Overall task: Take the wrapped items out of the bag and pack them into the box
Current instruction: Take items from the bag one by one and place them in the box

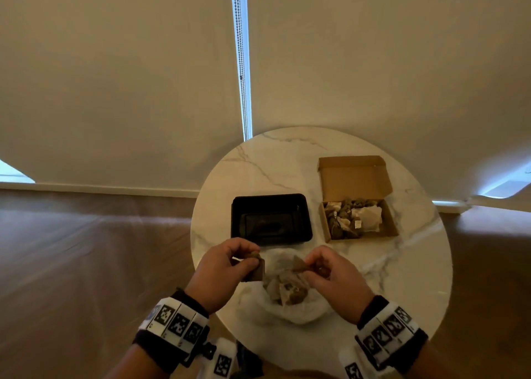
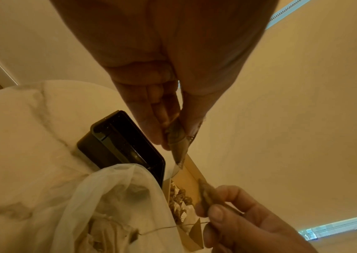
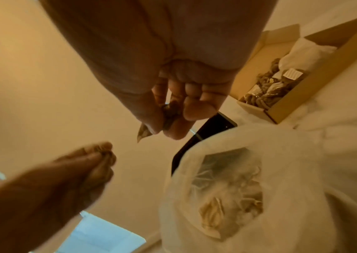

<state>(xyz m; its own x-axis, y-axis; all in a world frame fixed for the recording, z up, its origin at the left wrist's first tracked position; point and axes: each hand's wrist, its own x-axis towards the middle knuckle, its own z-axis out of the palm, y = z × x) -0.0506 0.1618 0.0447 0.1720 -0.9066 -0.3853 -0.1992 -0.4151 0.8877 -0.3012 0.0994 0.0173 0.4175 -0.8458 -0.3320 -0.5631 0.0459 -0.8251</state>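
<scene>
A translucent white plastic bag (image 1: 290, 307) lies open at the table's near edge with several wrapped items (image 1: 287, 289) inside. My left hand (image 1: 250, 259) hovers over the bag's left side and pinches a small brown wrapped item (image 2: 176, 137). My right hand (image 1: 311, 266) is over the bag's right side, pinching another brown wrapped item (image 1: 300, 265), seen also as wrapped item (image 3: 168, 113). A thin string (image 2: 164, 229) trails from the right hand towards the bag. The open cardboard box (image 1: 390, 223) at the far right holds several wrapped items (image 1: 347, 217).
A black plastic tray (image 1: 271, 203) sits just beyond the bag, left of the box. All stand on a round white marble table (image 1: 258, 160). Pale roller blinds (image 1: 115, 77) hang behind, and wooden floor (image 1: 86, 249) lies to the left.
</scene>
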